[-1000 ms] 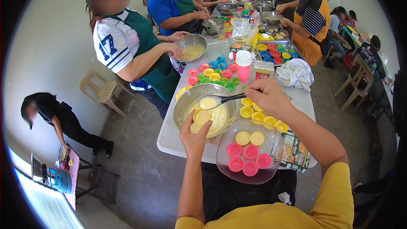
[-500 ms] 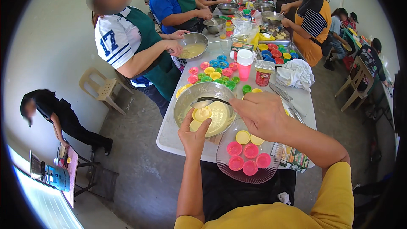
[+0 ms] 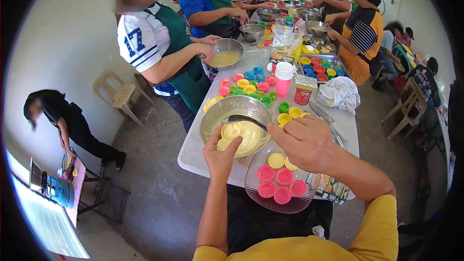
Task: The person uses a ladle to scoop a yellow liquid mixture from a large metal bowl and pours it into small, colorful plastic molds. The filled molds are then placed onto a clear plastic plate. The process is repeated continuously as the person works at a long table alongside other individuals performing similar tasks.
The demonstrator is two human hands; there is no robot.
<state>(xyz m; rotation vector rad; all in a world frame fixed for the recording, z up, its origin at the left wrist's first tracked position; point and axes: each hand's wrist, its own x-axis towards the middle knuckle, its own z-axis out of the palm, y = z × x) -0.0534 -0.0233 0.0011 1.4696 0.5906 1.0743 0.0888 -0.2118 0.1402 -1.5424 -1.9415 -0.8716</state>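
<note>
My left hand [image 3: 218, 158] pinches a small yellow cup mould [image 3: 232, 132] by its sides, with pale batter inside. Just above the cup's far rim is the head of a metal spoon [image 3: 238, 118], tilted; my right hand [image 3: 305, 144] grips its dark handle. Both are over a steel mixing bowl [image 3: 261, 108] that holds creamy yellow batter [image 3: 250, 141]. Close to my right wrist, a clear ribbed glass plate [image 3: 250, 187] carries several pink cup moulds [image 3: 284, 177] and yellow ones [image 3: 276, 160].
Beyond the bowl stand coloured moulds [image 3: 249, 89], a pink tumbler [image 3: 283, 84], a red can [image 3: 304, 92] and a white cloth [image 3: 340, 94]. Metal utensils [image 3: 329, 123] lie along the right edge. A person in a green apron [image 3: 186, 75] holds another bowl [image 3: 227, 58] at the left.
The spoon has turned and tipped over the yellow cup. My right hand has dropped slightly and shifted right; my left hand keeps its hold. The whole view has shifted a little.
</note>
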